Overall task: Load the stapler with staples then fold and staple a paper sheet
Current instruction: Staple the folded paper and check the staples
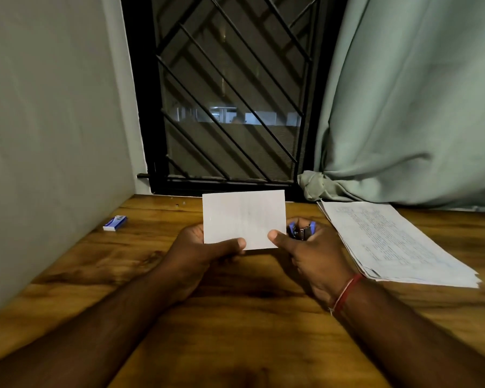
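Observation:
A folded white paper sheet (244, 218) is held upright above the wooden table, in the middle of the view. My left hand (199, 247) pinches its lower left edge with the thumb on the front. My right hand (305, 247) presses its thumb on the paper's lower right corner and grips a small blue stapler (301, 230) in its curled fingers, just right of the paper. Only the stapler's blue end and metal part show.
A small blue and white staple box (114, 222) lies at the far left near the wall. A stack of printed sheets (389, 239) lies on the table (235, 317) to the right. A barred window and a green curtain (403, 107) stand behind.

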The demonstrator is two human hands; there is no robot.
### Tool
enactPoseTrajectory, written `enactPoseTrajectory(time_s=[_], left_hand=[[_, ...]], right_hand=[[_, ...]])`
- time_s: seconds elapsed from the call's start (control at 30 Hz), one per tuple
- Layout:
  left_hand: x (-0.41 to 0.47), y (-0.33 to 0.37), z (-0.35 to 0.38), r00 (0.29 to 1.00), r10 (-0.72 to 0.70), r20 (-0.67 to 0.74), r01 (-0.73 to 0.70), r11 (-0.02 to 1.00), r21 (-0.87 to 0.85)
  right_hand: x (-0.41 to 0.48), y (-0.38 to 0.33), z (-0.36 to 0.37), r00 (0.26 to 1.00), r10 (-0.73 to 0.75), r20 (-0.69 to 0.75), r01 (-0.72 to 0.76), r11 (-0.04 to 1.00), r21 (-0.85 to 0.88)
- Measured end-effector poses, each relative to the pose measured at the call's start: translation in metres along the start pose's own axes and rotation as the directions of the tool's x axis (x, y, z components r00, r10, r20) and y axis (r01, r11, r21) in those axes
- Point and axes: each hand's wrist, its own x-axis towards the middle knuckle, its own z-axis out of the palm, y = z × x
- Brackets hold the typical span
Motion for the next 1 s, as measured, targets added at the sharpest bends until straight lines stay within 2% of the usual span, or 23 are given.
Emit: enactPoseTrajectory(time_s=[0.1,0.33,0.4,0.5,0.6,0.7,0.87,1.0], left_hand=[[-0.002,0.002,0.002,0.999,0.012,-0.037,-0.008,0.995,0.104],[0.000,-0.002,0.004,0.998,0.027,-0.058,-0.021,0.995,0.098],[0.002,-0.003,0.002,0.996,0.047,-0.069,-0.042,0.996,0.073],[0.003,-0.004,0.000,0.992,0.090,-0.092,-0.086,0.995,0.043],[0.003,-0.001,0.001,0.983,0.120,-0.141,-0.121,0.993,-0.001],[0.001,0.002,0.002,0.976,0.146,-0.165,-0.151,0.988,-0.021],[-0.002,0.006,0.007,0.962,0.192,-0.193,-0.204,0.978,-0.045],[-0.006,0.008,0.013,0.955,0.220,-0.198,-0.230,0.973,-0.031]], right_hand=[[-0.001,-0.002,0.002,1.000,-0.030,0.000,0.030,0.999,-0.030],[0.003,0.001,-0.002,0.998,-0.060,-0.021,0.059,0.997,-0.057],[0.006,-0.004,-0.004,0.999,0.003,-0.039,-0.005,0.998,-0.070],[0.012,-0.009,-0.007,0.971,0.237,0.025,-0.234,0.968,-0.092],[0.012,-0.006,-0.008,0.948,0.305,0.089,-0.303,0.952,-0.035],[0.004,-0.003,0.002,0.956,0.247,0.156,-0.247,0.969,-0.021],[-0.010,0.009,0.023,0.959,0.055,0.279,-0.093,0.987,0.127],[-0.015,0.017,0.034,0.962,0.046,0.269,-0.119,0.957,0.263]])
